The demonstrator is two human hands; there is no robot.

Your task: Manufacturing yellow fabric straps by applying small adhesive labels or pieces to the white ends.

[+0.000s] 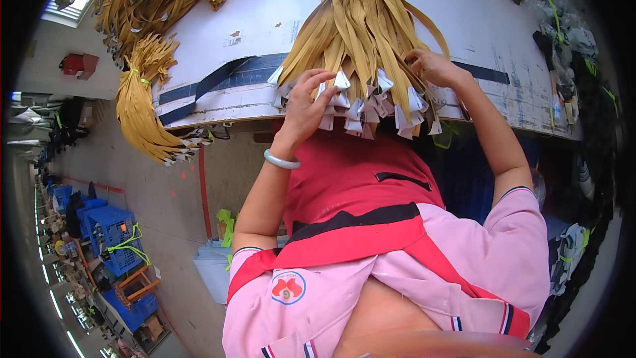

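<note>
Just straps (363, 33) on white tabletop (493, 30)

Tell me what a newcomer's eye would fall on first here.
Likely the big fan of golden straps on the white table at top centre, with the person's left hand at its white ends and the right hand at its right side. Next, the bright red apron just below. Then a smaller golden bundle drooping at the table's left side.

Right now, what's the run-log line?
straps: fanned on table; left hand: at white tips; right hand: at straps' right side; tied bundle: at table's left edge
</note>
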